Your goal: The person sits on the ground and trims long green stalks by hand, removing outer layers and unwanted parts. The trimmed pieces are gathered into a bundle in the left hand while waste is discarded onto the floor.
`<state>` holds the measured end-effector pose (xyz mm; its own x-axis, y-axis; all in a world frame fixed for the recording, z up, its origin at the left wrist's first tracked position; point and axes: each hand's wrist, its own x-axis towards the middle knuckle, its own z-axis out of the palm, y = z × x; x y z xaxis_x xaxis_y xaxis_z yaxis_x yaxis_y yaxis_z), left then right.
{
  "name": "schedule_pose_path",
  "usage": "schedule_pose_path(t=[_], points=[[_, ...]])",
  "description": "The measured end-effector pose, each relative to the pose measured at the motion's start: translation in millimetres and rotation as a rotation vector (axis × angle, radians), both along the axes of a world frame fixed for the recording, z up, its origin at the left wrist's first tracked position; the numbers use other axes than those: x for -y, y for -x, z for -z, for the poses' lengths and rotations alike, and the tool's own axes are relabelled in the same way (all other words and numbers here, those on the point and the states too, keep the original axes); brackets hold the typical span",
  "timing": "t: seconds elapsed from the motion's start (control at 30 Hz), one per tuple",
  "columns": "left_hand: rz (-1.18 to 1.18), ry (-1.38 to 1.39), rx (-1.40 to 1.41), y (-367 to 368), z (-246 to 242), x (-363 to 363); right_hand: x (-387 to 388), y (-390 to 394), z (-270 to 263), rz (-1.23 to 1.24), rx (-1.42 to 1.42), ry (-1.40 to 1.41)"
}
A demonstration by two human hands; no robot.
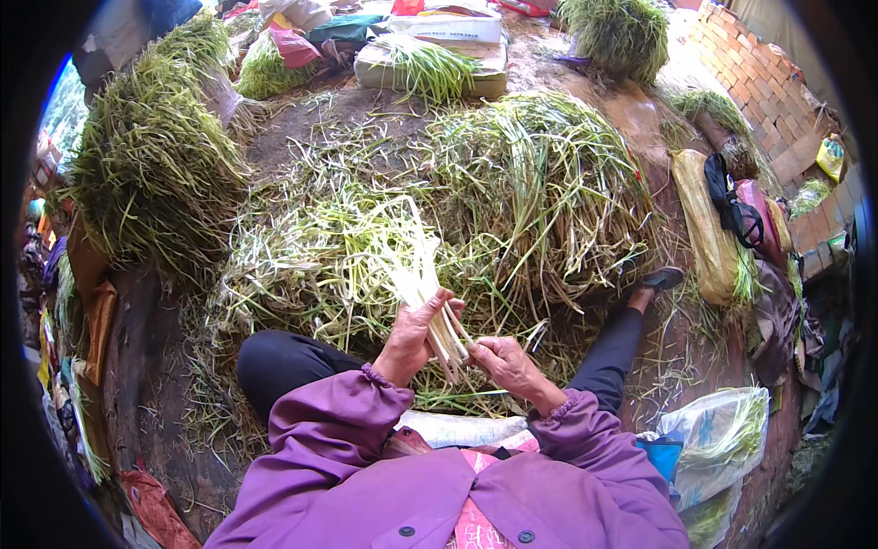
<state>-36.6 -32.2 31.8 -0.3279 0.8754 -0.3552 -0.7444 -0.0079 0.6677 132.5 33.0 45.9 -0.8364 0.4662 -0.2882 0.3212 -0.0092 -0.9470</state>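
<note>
My left hand (410,337) is closed round a bundle of pale stalks with long leaves (418,274), a leafy vegetable that looks like garlic chives. The leaves point away from me and the cut or root ends point down towards my lap. At the lower right of the bundle, my right hand (506,364) pinches a stalk end between thumb and fingers. Under and beyond the bundle lies a loose layer of green and yellowish leaves (295,274). A thick heap of the same long greens (549,199) is just ahead to the right.
A large stack of greens (151,165) stands at the left. Ahead are a cardboard box (446,29) and a bunch of greens (432,67). To the right lie a yellow woven sack (705,233) and a clear plastic bag of greens (720,439). My legs are spread around the litter.
</note>
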Motion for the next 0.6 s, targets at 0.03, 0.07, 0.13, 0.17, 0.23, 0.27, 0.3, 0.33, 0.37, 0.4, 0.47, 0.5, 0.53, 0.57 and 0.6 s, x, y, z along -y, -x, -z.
schedule_pose_path(t=[0.03, 0.07, 0.13, 0.17, 0.23, 0.27, 0.3, 0.33, 0.37, 0.4, 0.47, 0.5, 0.53, 0.57, 0.6], points=[[0.009, -0.002, -0.003, -5, 0, 0, -2, 2, 3, 0.011, 0.025, 0.036], [0.068, -0.002, 0.054, -6, -1, 1, -1, 5, 6, 0.019, -0.040, 0.129], [0.075, 0.010, 0.026, -10, -5, 1, 0, 10, 12, -0.024, -0.095, 0.126], [0.086, 0.010, 0.017, -10, -9, 0, 1, 13, 15, -0.057, -0.126, 0.146], [0.060, 0.047, 0.027, -7, -21, 0, 3, 14, 18, -0.013, -0.088, 0.262], [-0.001, -0.032, -0.047, -4, -28, 0, 3, 13, 18, -0.025, -0.120, 0.260], [-0.058, -0.093, -0.133, 0, -35, -1, 4, 13, 17, -0.034, -0.126, 0.293], [-0.145, -0.142, -0.252, 10, -42, -2, 2, 11, 14, -0.036, -0.050, 0.346], [-0.214, -0.222, -0.335, 21, -48, -4, 1, 11, 10, 0.068, -0.130, 0.150], [-0.264, -0.205, -0.387, 30, -51, -9, -2, 11, 5, 0.157, -0.163, -0.019], [-0.334, -0.237, -0.309, 37, -51, -13, -5, 13, -7, 0.308, -0.149, -0.140], [-0.346, -0.199, -0.268, 36, -49, -17, -6, 15, -13, 0.320, -0.252, -0.271], [-0.320, -0.173, -0.208, 33, -44, -19, -7, 18, -19, 0.267, -0.273, -0.380], [-0.297, -0.151, -0.154, 29, -39, -21, -8, 22, -24, 0.246, -0.274, -0.480], [-0.288, -0.104, -0.132, 26, -34, -21, -7, 26, -28, 0.201, -0.274, -0.468]])
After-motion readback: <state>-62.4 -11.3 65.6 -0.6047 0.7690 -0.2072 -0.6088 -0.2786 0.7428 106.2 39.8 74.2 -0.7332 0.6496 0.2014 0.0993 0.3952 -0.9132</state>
